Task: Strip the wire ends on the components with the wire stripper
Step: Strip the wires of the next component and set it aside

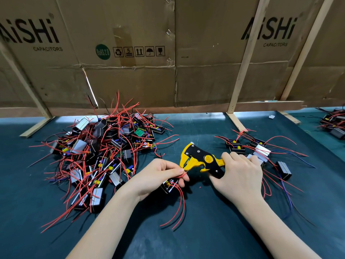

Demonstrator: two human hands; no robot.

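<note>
My right hand (239,174) grips the handles of a yellow and black wire stripper (200,157), jaws pointing left. My left hand (158,174) pinches a red wire (183,174) just under the jaws, its end at the jaw opening. Below that hand hangs a small black component (169,185), partly hidden by the fingers, with red wires (182,206) trailing down onto the mat. A large heap of similar components (104,152) with red wires lies to the left. A smaller group of components (257,152) lies to the right, behind my right hand.
A dark green mat (205,230) covers the table. Cardboard sheets (168,53) on wooden props (242,62) stand as a wall along the back. Another pile of wired parts (334,124) sits at the far right edge.
</note>
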